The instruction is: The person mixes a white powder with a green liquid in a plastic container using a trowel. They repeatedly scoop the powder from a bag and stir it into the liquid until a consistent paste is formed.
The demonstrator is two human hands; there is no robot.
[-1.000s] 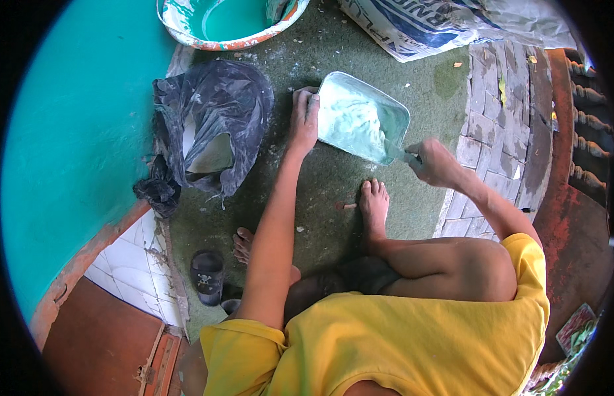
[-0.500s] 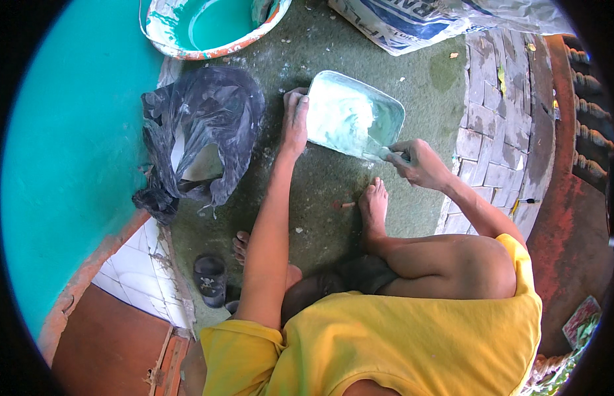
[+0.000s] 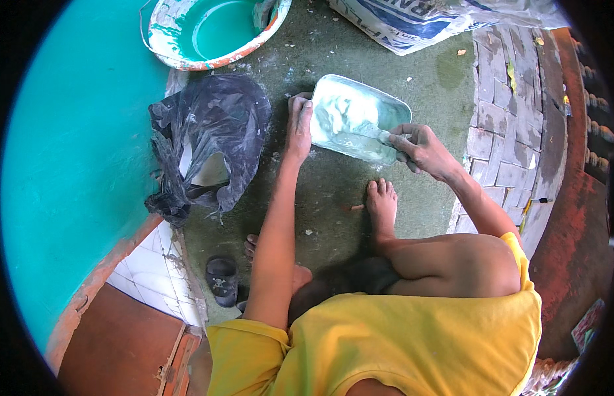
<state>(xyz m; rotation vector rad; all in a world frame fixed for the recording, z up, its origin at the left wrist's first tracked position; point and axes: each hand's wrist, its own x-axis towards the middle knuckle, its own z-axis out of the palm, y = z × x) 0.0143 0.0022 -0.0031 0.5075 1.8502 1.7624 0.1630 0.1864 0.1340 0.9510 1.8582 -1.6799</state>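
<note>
A shallow rectangular tray (image 3: 397, 116) sits tilted above the green floor in front of me, with a mound of pale white-green paste (image 3: 338, 111) toward its left side. My left hand (image 3: 299, 127) grips the tray's left edge, the thumb along the rim. In my right hand (image 3: 423, 152) is the handle of a putty knife (image 3: 367, 130), pinched by the fingers at the tray's near right side. Its blade lies in the tray against the paste, partly smeared over. Both hands are dusted with whitish powder.
A paint-streaked bucket (image 3: 218, 64) with green paint stands at the far left. Below it lies a crumpled black plastic bag (image 3: 237, 125), beside the turquoise wall (image 3: 82, 145). A printed sack (image 3: 412, 30) is at the far edge; a dark sandal (image 3: 222, 284) lies near my left arm.
My right hand has shifted up and slightly right along the tray, and the putty knife's blade has moved from the near right corner toward the paste. The left hand keeps its grip.
</note>
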